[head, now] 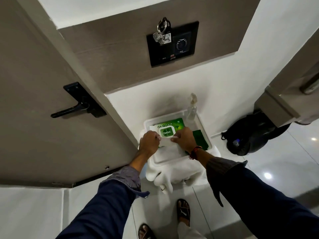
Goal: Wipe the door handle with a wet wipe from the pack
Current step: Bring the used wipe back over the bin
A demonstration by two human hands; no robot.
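Setting: hotel room entry. Evidence: black wall-mounted key-holder switch panel (172,43) with metal keys on a ring and a numbered paper tag "406" (163,35); brown laminate door with black lever handle (76,105); glossy white floor tiles (269,169).

Lower half of the wet wipe pack (170,128) hidden behind the left hand (149,141) and right hand (184,139). Just below the pack, a white sheet (166,141) pinched between both hands, fingertips out of sight; whether drawn out of the pack, impossible to tell. Right of the pack, a dark green cloth (201,139) partly covered by the right wrist. Far right of the pack, a second handle (310,85) cut off by the frame edge. Above the pack, small print on the wall panel (172,43) too blurred to read.
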